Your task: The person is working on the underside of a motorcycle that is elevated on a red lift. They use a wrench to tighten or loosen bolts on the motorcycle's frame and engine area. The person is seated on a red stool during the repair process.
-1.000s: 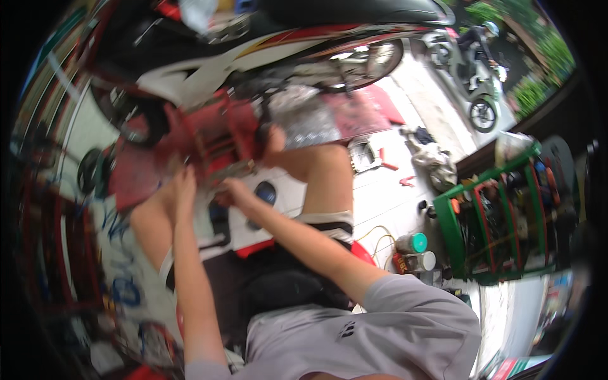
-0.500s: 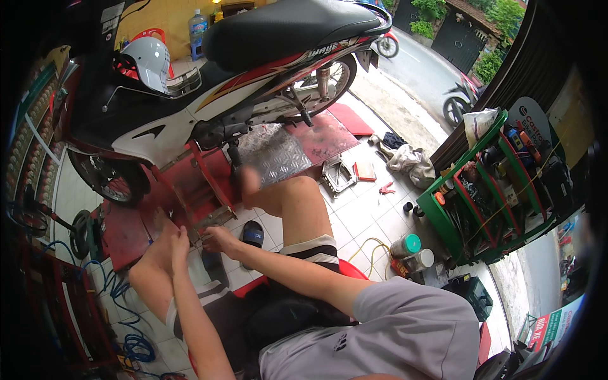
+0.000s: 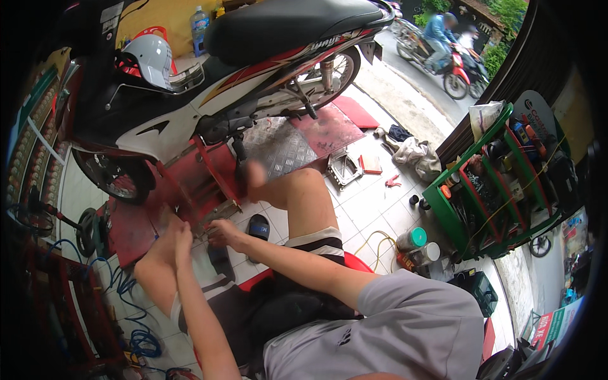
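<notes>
My left hand (image 3: 182,239) is closed beside my left shin, left of a red metal stand (image 3: 211,171); what it holds, if anything, is hidden. My right hand (image 3: 223,233) has its fingers curled at the near end of that stand, by a dull metal piece (image 3: 214,214); its grip is too small to make out. The stand reaches under a black, white and red motorbike (image 3: 278,31) on a red platform (image 3: 326,126). Two dark slippers (image 3: 258,228) lie on the tiles below my right hand.
A green tool cart (image 3: 437,209) stands at right, near jars (image 3: 411,238), rags (image 3: 415,155), a metal part (image 3: 345,170) and pink pliers (image 3: 392,180). Blue hose (image 3: 144,342) coils at lower left. I sit on a red stool (image 3: 358,266). Riders (image 3: 437,35) pass in the street.
The view has steadied from a blurred, tilted one. Both hands stay close together near the stand's end, with little movement in the last half second. Different riders now show in the street.
</notes>
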`<move>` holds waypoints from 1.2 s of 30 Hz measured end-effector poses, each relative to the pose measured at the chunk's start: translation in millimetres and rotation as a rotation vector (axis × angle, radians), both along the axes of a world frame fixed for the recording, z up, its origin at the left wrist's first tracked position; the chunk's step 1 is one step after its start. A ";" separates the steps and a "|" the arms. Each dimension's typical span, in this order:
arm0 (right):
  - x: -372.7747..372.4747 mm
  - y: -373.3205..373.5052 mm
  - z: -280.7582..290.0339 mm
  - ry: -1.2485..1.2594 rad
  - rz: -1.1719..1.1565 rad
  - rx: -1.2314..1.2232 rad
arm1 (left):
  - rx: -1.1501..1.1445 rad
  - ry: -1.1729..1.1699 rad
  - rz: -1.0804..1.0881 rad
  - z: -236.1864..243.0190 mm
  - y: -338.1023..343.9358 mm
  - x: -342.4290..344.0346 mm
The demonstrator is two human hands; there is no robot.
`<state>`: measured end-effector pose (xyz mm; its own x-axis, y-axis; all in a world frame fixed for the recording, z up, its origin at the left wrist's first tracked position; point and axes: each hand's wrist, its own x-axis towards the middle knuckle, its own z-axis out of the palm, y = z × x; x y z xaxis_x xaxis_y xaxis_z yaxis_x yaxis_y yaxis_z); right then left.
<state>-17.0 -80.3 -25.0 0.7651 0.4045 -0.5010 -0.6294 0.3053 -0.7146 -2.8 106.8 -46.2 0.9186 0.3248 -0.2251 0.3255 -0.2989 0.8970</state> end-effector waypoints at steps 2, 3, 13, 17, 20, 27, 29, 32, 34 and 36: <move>3.0 -11.7 -10.9 0.012 -0.031 -0.014 | -0.015 0.125 -0.020 10.4 -22.6 0.9; 4.4 -12.2 -10.9 -0.004 -0.026 -0.008 | -0.004 -0.012 -0.019 7.7 -22.3 1.0; 8.5 -0.8 -12.6 0.016 -0.108 0.043 | -0.299 -0.205 -0.012 -2.3 -8.9 9.4; 8.5 -9.6 -10.9 0.034 -0.016 0.104 | -0.368 -0.199 0.184 26.4 -15.9 2.6; 0.1 -9.6 7.0 0.048 -0.020 0.066 | -0.009 0.291 0.016 26.3 -21.3 -7.7; -0.1 -17.8 13.2 0.044 -0.014 0.055 | -0.325 0.029 0.117 39.5 -19.5 -1.1; -3.1 -8.0 22.4 0.040 0.011 0.052 | 0.148 0.088 -0.033 14.4 -7.8 -2.1; -0.4 -14.6 15.9 0.028 0.000 0.041 | -0.103 -0.171 0.109 18.8 -33.9 -3.6; 1.2 -19.3 12.5 0.030 -0.013 0.036 | -0.365 -0.156 0.165 47.9 -35.1 -7.5; 0.3 -16.3 15.3 0.043 -0.012 0.032 | -0.474 -0.123 0.239 50.0 -22.6 -5.1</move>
